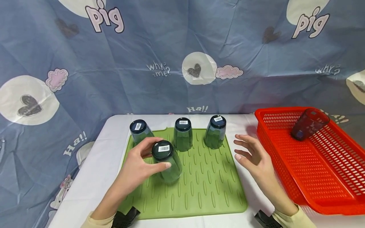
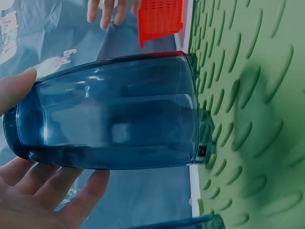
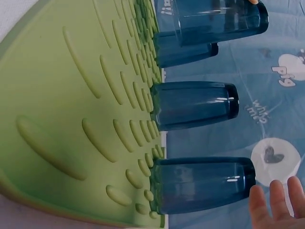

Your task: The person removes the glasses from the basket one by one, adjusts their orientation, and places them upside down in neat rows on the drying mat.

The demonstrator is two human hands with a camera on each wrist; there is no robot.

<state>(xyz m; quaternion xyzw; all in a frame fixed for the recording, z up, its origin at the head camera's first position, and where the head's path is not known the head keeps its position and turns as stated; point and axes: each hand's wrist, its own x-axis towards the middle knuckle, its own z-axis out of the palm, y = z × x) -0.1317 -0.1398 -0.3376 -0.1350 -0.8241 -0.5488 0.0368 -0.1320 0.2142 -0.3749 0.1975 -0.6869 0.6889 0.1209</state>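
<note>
My left hand grips a blue drinking glass near its base, thumb on one side and fingers on the other. This glass is upside down, a barcode sticker on its upturned base, its rim close over the green drying mat. Three similar glasses stand inverted along the mat's back: a left glass, a middle glass and a right glass. Beside the mat's right edge, my right hand hovers with fingers loosely bent and nothing in it.
To the right sits a red plastic basket, in which another glass leans at the back. A white cloth covers the table. Behind it hangs a blue printed curtain.
</note>
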